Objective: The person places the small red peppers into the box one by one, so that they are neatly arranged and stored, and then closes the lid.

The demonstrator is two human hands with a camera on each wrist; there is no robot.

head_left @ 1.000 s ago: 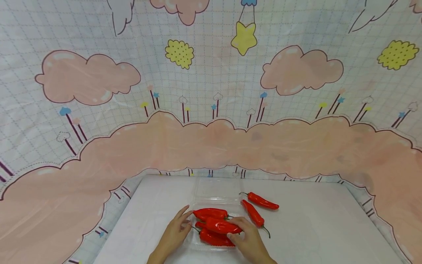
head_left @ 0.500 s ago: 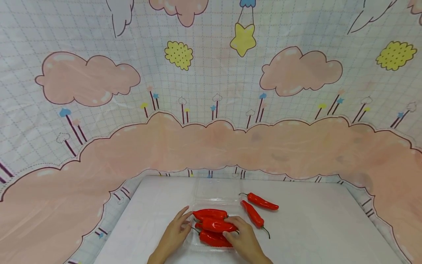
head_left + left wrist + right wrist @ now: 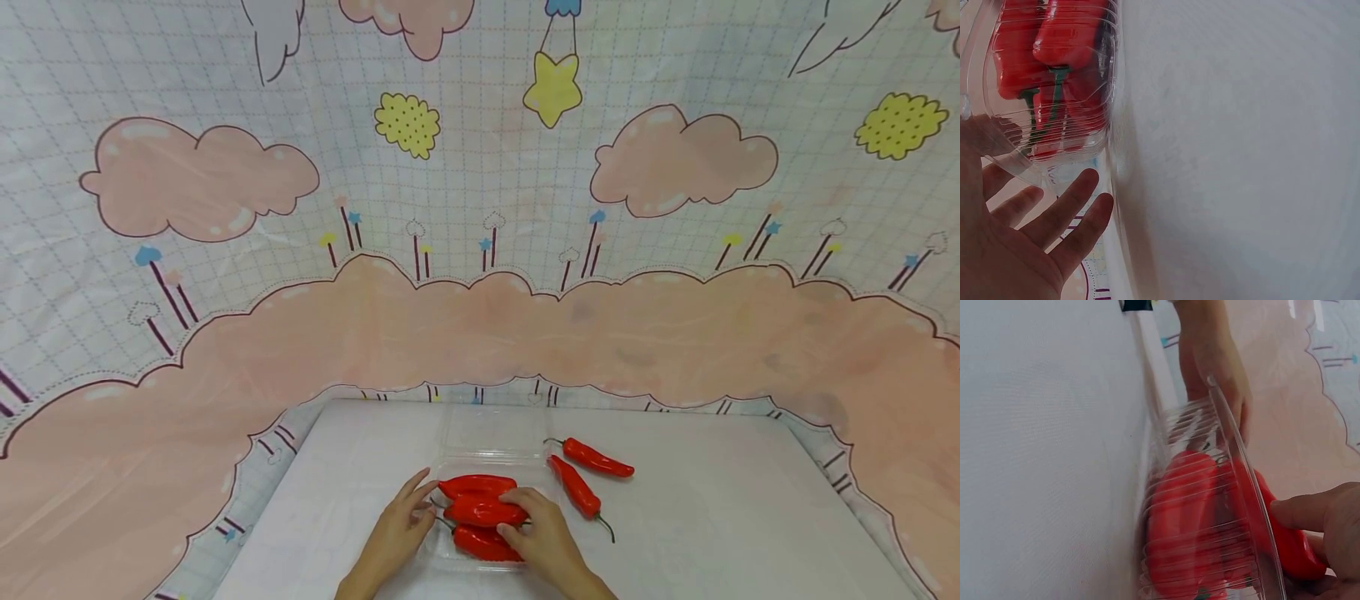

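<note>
In the head view, my right hand (image 3: 548,533) pinches a glossy red chili pepper (image 3: 476,510) between thumb and fingers, on top of other peppers in a clear plastic container (image 3: 480,567). Behind it lies one red pepper (image 3: 472,484), and in front another red pepper (image 3: 480,543). In the right wrist view the thumb presses the held pepper (image 3: 1294,553) near the rim. My left hand (image 3: 394,529) is at the container's left end. The left wrist view shows its fingers (image 3: 1072,200) spread and fairly straight beside the plastic wall; its thumb is partly seen through the plastic.
Two loose red peppers, one farther back (image 3: 597,457) and one nearer (image 3: 576,486), lie on the white table (image 3: 712,517) to the container's right. The clear lid (image 3: 495,429) lies folded back behind it. A patterned cloth (image 3: 480,325) hangs beyond the table.
My right hand has moved left with the pinched pepper, which now lies more level over the other peppers. The left hand and the loose peppers have stayed in place.
</note>
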